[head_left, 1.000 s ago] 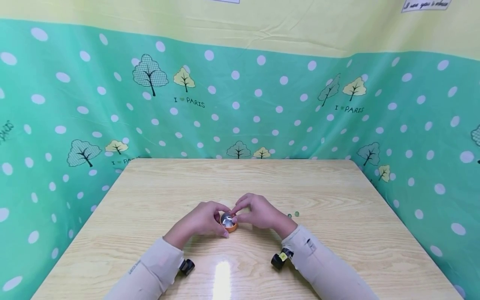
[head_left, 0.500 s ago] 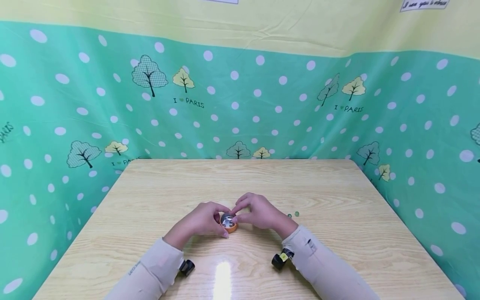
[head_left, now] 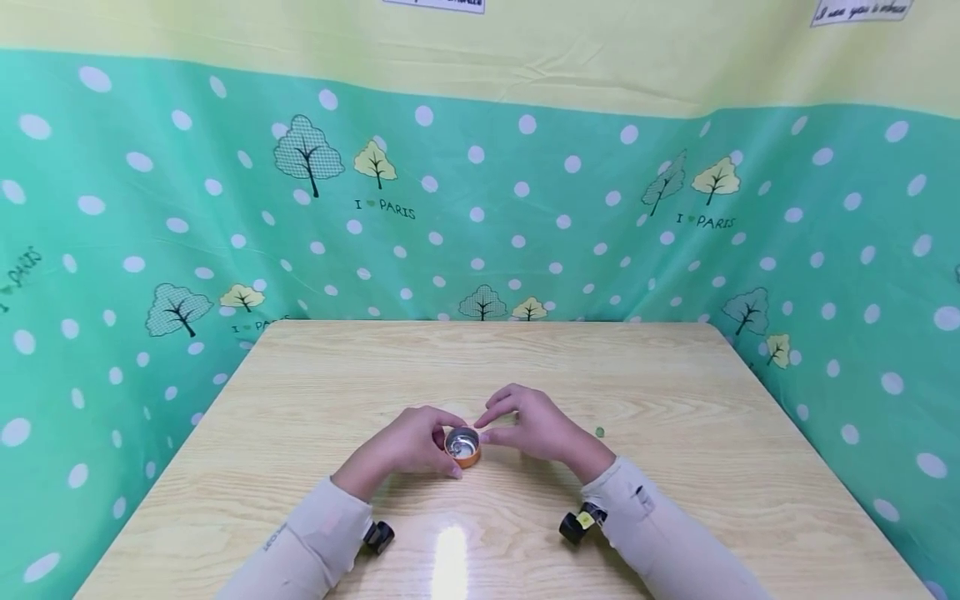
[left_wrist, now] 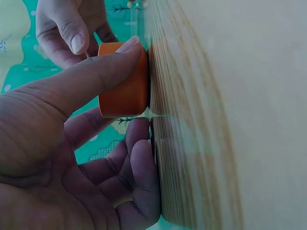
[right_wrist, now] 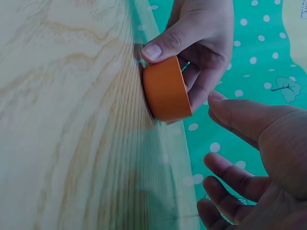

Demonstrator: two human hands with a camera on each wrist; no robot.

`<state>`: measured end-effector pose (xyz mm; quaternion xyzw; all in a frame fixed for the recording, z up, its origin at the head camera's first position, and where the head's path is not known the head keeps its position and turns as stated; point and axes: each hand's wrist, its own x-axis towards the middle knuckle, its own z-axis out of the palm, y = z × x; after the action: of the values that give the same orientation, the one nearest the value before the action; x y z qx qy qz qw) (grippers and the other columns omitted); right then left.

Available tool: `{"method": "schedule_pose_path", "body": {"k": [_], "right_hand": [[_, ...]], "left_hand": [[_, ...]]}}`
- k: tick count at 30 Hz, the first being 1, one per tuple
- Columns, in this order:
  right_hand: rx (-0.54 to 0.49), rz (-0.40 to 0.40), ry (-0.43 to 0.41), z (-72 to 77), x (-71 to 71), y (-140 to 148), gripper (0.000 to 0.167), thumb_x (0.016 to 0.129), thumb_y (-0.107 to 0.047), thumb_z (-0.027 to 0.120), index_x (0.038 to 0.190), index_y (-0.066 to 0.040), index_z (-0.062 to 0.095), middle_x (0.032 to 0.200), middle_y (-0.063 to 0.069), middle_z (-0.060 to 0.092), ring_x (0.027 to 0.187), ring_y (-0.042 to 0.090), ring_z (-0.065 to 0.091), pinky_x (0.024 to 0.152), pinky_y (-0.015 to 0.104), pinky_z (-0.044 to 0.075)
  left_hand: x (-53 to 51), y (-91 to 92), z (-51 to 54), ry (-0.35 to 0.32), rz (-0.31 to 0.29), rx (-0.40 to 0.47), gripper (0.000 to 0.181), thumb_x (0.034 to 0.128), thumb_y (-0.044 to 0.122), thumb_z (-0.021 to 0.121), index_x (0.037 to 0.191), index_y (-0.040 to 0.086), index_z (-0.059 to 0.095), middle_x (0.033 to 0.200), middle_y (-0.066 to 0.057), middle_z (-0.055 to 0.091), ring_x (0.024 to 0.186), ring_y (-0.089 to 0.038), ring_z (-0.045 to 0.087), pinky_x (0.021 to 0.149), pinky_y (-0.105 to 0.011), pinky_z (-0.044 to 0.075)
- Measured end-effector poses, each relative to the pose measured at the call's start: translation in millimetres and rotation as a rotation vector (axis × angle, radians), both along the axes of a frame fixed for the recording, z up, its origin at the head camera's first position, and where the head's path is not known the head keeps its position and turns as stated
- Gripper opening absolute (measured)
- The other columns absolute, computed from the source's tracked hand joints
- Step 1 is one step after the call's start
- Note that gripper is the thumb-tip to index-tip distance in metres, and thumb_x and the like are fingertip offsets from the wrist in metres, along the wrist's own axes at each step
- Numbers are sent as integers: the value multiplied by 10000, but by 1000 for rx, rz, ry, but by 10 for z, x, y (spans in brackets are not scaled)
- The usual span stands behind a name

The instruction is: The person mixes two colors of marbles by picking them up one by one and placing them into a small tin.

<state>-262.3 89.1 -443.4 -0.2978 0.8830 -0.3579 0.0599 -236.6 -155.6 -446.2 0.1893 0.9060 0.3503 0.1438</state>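
Note:
A small round orange tin (head_left: 462, 447) with a shiny silver inside stands on the wooden table, its mouth facing up. My left hand (head_left: 416, 442) grips it from the left, with the thumb across the near wall, as the left wrist view shows, and the index finger at the far side. Just right of the rim is my right hand (head_left: 531, 425), thumb and index fingertip close to the tin but apart from it. The right wrist view shows my right fingers (right_wrist: 235, 177) loosely bent, with no held thing visible. What lies at the tin's bottom is unclear among reflections.
A small green bead (head_left: 599, 432) lies on the table (head_left: 495, 358) behind my right wrist. A green and yellow printed curtain (head_left: 480, 208) surrounds the table's back and sides. Dark wrist cameras hang under both cuffs.
My right hand has drawn back to the right from inside the tin's rim, so more of the silver inside shows. A second green bead has gone out of sight near the right wrist.

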Motion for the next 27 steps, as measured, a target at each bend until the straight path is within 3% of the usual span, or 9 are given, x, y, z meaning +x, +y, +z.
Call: {"method": "schedule_pose_path", "body": {"k": [19,27], "right_hand": [[-5,-46,6,-53,2,288,158,871,-270,853,1026,-250,834,1220,30,669,1154,223,615,1012,502,496],[11,-105,-6,-59,17,477,166,872,-290,852,1035,-268,828,1201,-34,654,1163,211,605,1030,503,485]], "left_hand": [[7,29,5,-2,27,-38,647,685,260,986,1262,158,712,820,-19,636,721,-165,549,629,-317,451],[11,31,8,-2,22,-34,661,696,254,980,1285,151,701,832,-14,639,735,-167,559,644,-324,462]]}}
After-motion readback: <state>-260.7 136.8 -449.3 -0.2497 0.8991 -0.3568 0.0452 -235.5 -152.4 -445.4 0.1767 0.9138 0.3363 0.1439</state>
